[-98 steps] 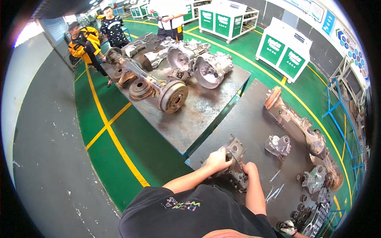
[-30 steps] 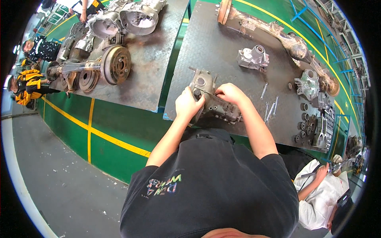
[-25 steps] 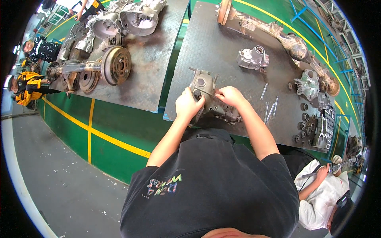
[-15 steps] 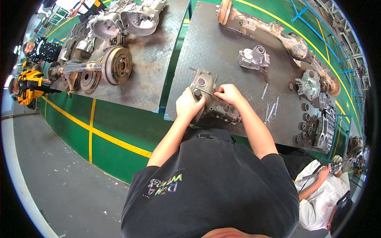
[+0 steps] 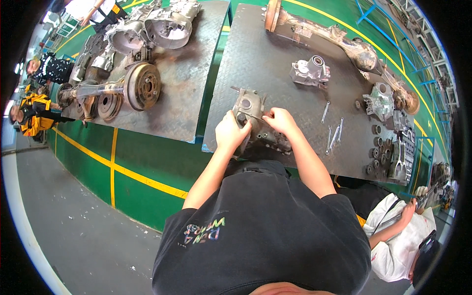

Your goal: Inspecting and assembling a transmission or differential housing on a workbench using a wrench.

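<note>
A grey metal gearbox housing point(image 5: 246, 102), with studs and a round opening, lies near the front left of the right-hand steel table point(image 5: 260, 59). My left hand point(image 5: 229, 129) is closed on the housing's left side, its thumb beside a dark round part. My right hand point(image 5: 278, 121) has its fingers curled at the housing's upper right, beside a thin dark strip; what they hold is too small to make out. Several wrenches point(image 5: 324, 112) lie to the right, and a smaller silver housing point(image 5: 307, 73) sits farther back.
A rusty axle point(image 5: 359, 51) runs along the back right, with castings point(image 5: 381, 101) and bearings point(image 5: 376, 152). The left table point(image 5: 187, 113) carries bell housings and drums point(image 5: 142, 86). People point(image 5: 37, 113) stand beyond it; a co-worker in white point(image 5: 393, 236) is at lower right.
Since the oldest frame my view has swung downward and right. Over the last second my right hand has shifted slightly left, and the co-worker's arm at lower right has moved.
</note>
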{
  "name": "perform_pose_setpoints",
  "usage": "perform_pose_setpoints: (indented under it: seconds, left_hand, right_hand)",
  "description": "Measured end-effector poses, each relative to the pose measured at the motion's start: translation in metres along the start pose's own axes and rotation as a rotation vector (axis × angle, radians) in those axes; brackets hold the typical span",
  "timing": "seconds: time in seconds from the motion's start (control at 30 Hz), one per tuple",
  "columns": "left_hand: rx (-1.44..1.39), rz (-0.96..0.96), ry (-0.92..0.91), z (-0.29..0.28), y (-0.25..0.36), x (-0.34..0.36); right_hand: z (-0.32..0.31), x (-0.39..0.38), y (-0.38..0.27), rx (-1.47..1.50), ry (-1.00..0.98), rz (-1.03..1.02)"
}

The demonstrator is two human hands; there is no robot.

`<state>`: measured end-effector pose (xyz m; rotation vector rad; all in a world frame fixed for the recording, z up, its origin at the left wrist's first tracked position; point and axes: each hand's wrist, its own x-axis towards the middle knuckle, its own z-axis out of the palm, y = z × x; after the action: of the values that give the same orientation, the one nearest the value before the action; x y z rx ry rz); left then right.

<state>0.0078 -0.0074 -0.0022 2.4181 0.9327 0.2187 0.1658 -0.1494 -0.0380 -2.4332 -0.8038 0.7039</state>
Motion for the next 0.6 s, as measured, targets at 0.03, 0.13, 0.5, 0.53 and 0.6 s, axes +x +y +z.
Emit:
perform_pose_setpoints:
  seconds: [0.03, 0.13, 0.5, 0.53, 0.6]
  left_hand:
    - [0.002, -0.008, -0.018, -0.001, 0.0, 0.0]
    - [0.003, 0.013, 0.025, 0.004, -0.002, 0.0]
    - [0.006, 0.017, 0.021, 0.005, -0.002, 0.0]
    - [0.011, 0.018, 0.026, 0.005, -0.002, 0.0]
    - [0.006, 0.016, 0.027, 0.005, -0.003, 0.0]
  right_hand:
    - [0.005, 0.004, 0.01, 0.147, 0.008, -0.084]
    - [0.003, 0.008, 0.013, 0.166, -0.044, -0.134]
    - [0.006, 0.011, 0.019, 0.173, -0.038, -0.133]
    - [0.007, 0.011, 0.023, 0.171, -0.042, -0.146]
    - [0.006, 0.007, 0.014, 0.092, -0.033, -0.014]
